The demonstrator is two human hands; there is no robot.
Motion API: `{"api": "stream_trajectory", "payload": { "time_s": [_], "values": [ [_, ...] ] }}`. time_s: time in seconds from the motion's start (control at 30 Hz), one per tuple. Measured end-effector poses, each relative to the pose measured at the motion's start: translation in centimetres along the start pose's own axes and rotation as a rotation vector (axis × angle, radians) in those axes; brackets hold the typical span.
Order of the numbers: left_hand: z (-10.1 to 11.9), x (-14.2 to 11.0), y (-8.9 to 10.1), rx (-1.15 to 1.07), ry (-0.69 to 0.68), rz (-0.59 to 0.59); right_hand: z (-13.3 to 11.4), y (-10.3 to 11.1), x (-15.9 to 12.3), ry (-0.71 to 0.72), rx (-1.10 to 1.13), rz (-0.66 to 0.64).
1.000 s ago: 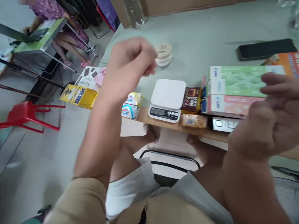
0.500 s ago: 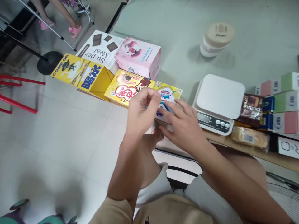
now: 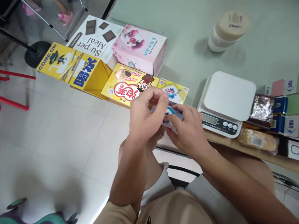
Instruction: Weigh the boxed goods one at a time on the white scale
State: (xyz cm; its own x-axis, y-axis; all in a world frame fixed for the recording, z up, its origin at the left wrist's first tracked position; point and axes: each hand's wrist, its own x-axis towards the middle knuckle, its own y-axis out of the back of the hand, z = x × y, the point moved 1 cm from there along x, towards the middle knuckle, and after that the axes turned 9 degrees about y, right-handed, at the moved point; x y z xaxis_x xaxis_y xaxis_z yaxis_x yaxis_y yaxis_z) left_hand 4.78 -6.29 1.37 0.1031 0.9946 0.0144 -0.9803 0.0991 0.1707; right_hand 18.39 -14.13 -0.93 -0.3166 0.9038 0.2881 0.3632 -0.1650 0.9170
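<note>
A small blue and white box is at the table's front edge, partly covered by my fingers. My right hand grips this box, with its fingertips on the printed face and the thumb lower down. Close against its left end is my left hand, closed, thumb and forefinger pinched together; what they hold, if anything, is hidden. Just behind lies a yellow and white box with a blue badge and lemon. To the left, a yellow snack box with a cartoon face is partly behind my left hand.
A white kitchen scale stands to the right, a Dove jar behind it. Farther left are a pink box, a white Su-per Meal box and a yellow box. Wrapped snacks line the right edge.
The view has shifted slightly, moving the scale and jar rightward in the picture. My right fingers, spread over the blue and white box before, now close around it. My left hand stays pinched.
</note>
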Motion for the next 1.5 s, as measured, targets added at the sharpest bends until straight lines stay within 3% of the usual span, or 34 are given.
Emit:
{"api": "stream_trajectory", "payload": {
  "time_s": [0.17,0.3,0.5,0.63,0.83,1.07,1.37,1.5],
  "values": [
    [0.6,-0.6,-0.5,-0.031,-0.188,0.095,0.7,2.3,-0.8,0.067,0.146,0.094],
    [0.1,-0.7,-1.6,-0.171,-0.365,0.134,3.7,5.8,-1.4,0.056,0.155,0.288],
    [-0.8,-1.4,-6.4,-0.014,-0.380,-0.225,10.8,8.4,-3.0,-0.165,-0.037,0.346],
    [-0.7,-2.0,-8.8,0.080,-0.365,-0.333,13.1,8.1,-4.1,-0.252,0.037,0.295],
    [-1.8,-1.6,-9.9,0.124,-0.313,-0.342,13.3,8.3,-4.6,-0.259,0.121,0.199],
    [-3.2,-1.3,-10.6,0.154,-0.264,-0.382,13.0,10.0,-4.9,-0.374,0.013,0.291],
    [-2.4,-1.2,-11.8,0.147,-0.257,-0.346,12.2,8.6,-4.3,-0.445,0.134,0.025],
    [-2.1,-1.1,-12.7,0.086,-0.284,-0.314,12.6,8.8,-4.3,-0.433,0.111,0.107]
  ]
}}
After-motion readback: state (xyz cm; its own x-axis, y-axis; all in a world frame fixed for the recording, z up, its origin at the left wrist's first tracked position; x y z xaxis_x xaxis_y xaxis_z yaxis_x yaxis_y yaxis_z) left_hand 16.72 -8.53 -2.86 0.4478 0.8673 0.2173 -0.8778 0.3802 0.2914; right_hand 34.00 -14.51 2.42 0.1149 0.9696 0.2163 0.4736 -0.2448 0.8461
